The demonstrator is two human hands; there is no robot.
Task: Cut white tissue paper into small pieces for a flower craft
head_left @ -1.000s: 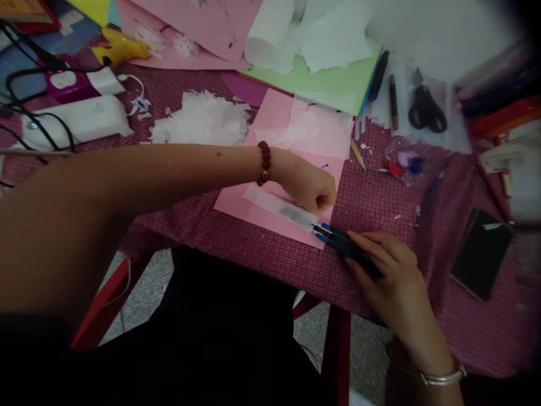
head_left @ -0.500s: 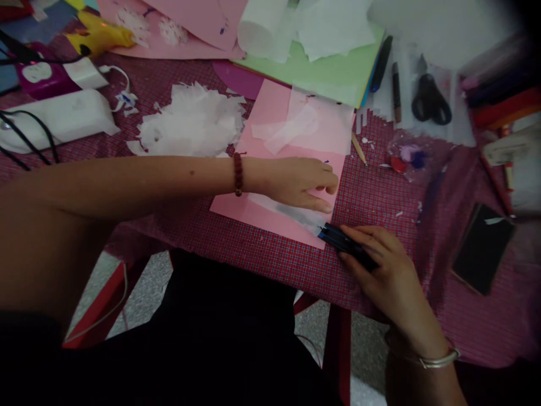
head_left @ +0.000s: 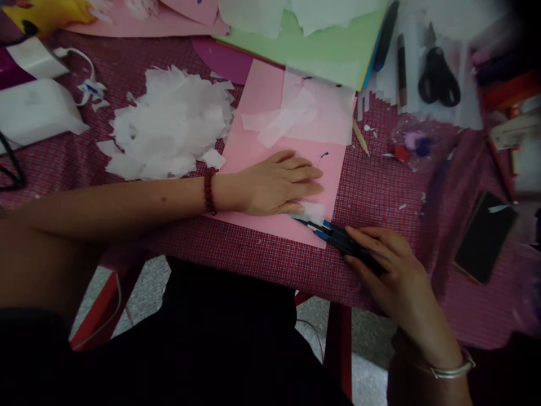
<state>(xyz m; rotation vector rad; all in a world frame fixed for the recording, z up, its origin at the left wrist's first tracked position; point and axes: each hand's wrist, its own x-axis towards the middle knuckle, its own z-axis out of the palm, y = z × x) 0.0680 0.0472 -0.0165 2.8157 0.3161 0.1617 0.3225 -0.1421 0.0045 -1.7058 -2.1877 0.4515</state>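
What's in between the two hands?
The head view shows the dark tool in the right hand, then a whitish strip by the left hand, over pink paper.

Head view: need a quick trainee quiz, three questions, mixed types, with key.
1. Which thing is in the right hand?
A) the black scissors
B) a dark tool with blue edges
C) the green paper

2. True or false: the left hand is clenched in a fist.

3. Fill in: the dark red beaded bracelet is on the ___ wrist.

Key:
1. B
2. False; its fingers are extended over the pink sheet.
3. left
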